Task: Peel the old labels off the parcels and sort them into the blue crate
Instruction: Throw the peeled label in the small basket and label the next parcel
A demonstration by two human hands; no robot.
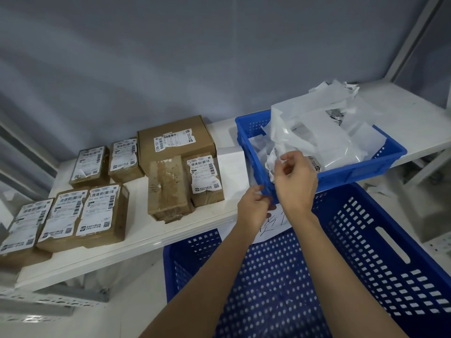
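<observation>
A: Which step is judged to be in hand?

B: A peeled scrap is apparently being shed. A crumpled white paper label (277, 156) is pinched in the curled fingers of the right hand (295, 181), at the near corner of the small blue perforated plastic crate (361, 170) heaped with white label backings (317, 128). The left hand (253, 208) is held just below, its fingers curled together; what is gripped there, if anything, cannot be told.

A: And the parcels?

B: Brown cardboard parcels (102, 213), most labelled, are lined up on the white desk (136, 242); one taped brown parcel (167, 189) is seen without a label. A large blue perforated crate (366, 262) is set below, seemingly without parcels.

A: What is called for next?

B: Probably the scrap is to be released, and a parcel reached for.

A: What is obscured?

B: Handwriting on a white sheet (271, 223) is covered by the wrists; the leftmost parcels are cut off.
</observation>
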